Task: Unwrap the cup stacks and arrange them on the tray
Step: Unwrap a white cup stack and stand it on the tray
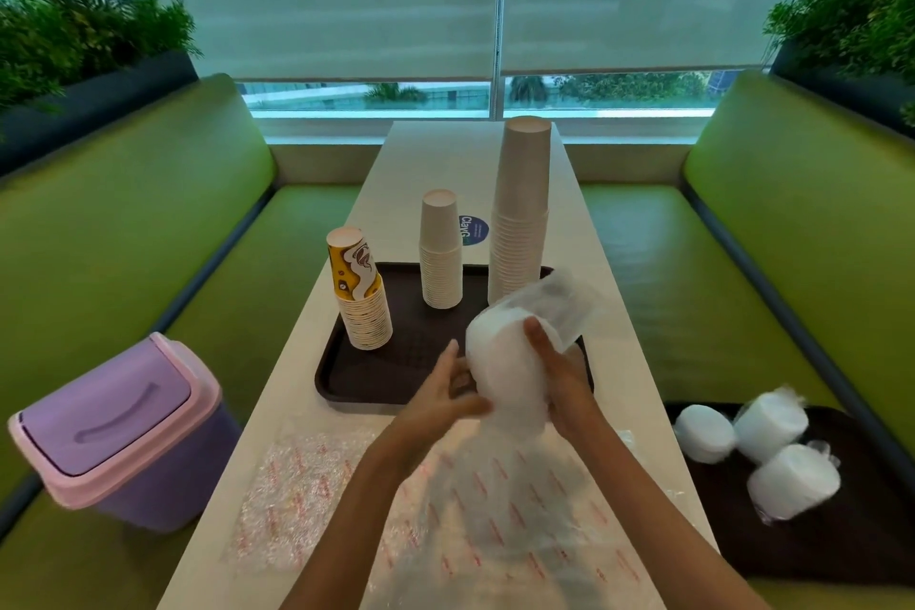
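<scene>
Cup stack (500, 362), white and partly inside its clear wrap (569, 307), is held tilted above the near right part of the tray (336, 386). The right grip (559, 376) is curled round the stack's side. The left grip (445, 391) is at the stack's near end. Blur hides whether its fingers pinch the wrap, so its state cannot be told.

Step in hand, by judgement: stripping the wrap. The next move calls for drawing the wrap fully off, then standing the stack on the bare near area of the tray.

Three stacks stand on the tray: a printed stack (361, 302) at left, a short stack (440, 258) at centre and a tall stack (520, 223) at right rear. The tall stack is just behind the held one, so a swing of loose wrap could topple it.

Loose sheets (307, 485) lie on the surface (435, 154) nearest the person. A bin (119, 426) sits on the left bench. A second tray (841, 550) on the right bench carries three wrapped stacks (792, 480).
</scene>
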`<control>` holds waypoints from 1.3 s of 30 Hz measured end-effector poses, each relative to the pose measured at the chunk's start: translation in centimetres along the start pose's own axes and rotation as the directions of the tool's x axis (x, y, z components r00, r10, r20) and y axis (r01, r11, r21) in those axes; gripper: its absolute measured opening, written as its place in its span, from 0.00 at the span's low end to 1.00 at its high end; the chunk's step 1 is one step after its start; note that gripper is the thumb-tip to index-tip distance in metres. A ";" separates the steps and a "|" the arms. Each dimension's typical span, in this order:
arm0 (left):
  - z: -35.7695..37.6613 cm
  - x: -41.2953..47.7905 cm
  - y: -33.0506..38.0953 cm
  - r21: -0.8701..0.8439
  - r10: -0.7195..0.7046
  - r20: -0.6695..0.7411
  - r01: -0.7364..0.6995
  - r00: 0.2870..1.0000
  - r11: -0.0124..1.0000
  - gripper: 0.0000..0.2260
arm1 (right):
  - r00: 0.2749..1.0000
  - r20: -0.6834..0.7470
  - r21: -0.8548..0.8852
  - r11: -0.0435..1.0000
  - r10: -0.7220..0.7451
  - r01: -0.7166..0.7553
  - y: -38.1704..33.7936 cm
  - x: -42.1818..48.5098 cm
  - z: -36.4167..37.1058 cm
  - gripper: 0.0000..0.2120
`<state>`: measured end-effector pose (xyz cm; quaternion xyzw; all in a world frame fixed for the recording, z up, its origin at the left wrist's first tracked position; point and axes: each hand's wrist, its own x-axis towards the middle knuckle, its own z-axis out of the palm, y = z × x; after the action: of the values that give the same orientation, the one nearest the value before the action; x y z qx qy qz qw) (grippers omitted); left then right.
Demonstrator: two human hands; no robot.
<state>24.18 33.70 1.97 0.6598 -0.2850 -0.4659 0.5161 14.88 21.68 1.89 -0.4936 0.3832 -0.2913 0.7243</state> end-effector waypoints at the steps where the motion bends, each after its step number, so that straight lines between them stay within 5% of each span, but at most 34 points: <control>1: -0.1 0.1 0.8 -0.068 0.020 -0.064 -0.025 0.998 0.997 0.41 | 0.999 0.031 -0.058 0.998 -0.025 0.026 -0.3 0.0 0.0 0.37; 6: 2.0 1.5 2.8 0.024 0.131 -0.328 -0.130 0.936 0.991 0.43 | 0.977 0.173 -0.245 0.955 -0.127 0.167 -0.3 0.5 0.1 0.23; 11: 3.7 2.2 1.7 0.107 0.248 -0.446 -0.225 0.860 0.969 0.34 | 0.998 0.041 -0.014 0.999 -0.050 0.050 -0.2 0.1 1.0 0.38; 18: 5.1 2.5 0.6 -0.009 0.262 -0.557 -0.322 0.788 0.947 0.40 | 0.996 -0.080 0.116 0.993 -0.026 0.035 0.3 -0.5 1.7 0.23; 21: 6.0 2.2 0.9 -0.049 0.243 -0.631 -0.351 0.737 0.935 0.44 | 0.999 -0.047 0.148 0.989 0.019 -0.012 2.4 -1.6 2.8 0.38; 23: 6.3 2.2 0.5 -0.074 0.230 -0.624 -0.350 0.747 0.934 0.47 | 0.999 -0.011 0.175 0.984 0.035 -0.032 3.0 -2.0 2.9 0.47; 27: 5.2 1.8 -1.1 -0.070 0.243 -0.442 -0.304 0.863 0.950 0.36 | 0.999 0.009 0.112 0.993 0.036 -0.036 2.4 -0.8 1.2 0.37; 32: 2.1 1.3 -1.3 -0.056 0.187 -0.267 -0.209 0.945 0.976 0.41 | 0.996 0.068 0.058 0.997 -0.052 0.048 0.5 0.4 -1.3 0.26; 36: 0.7 1.7 1.6 -0.085 0.210 -0.274 -0.241 0.939 0.967 0.45 | 0.973 0.210 -0.079 0.991 -0.093 0.112 0.3 0.9 -2.3 0.51; 39: 1.2 1.7 3.2 -0.008 0.261 -0.289 -0.275 0.921 0.962 0.42 | 0.956 0.272 -0.136 0.979 -0.112 0.154 -0.1 1.1 -2.1 0.51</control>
<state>24.10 30.71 4.43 0.6621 -0.2839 -0.2980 0.6263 13.64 19.75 1.23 -0.6077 0.2710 -0.2406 0.7067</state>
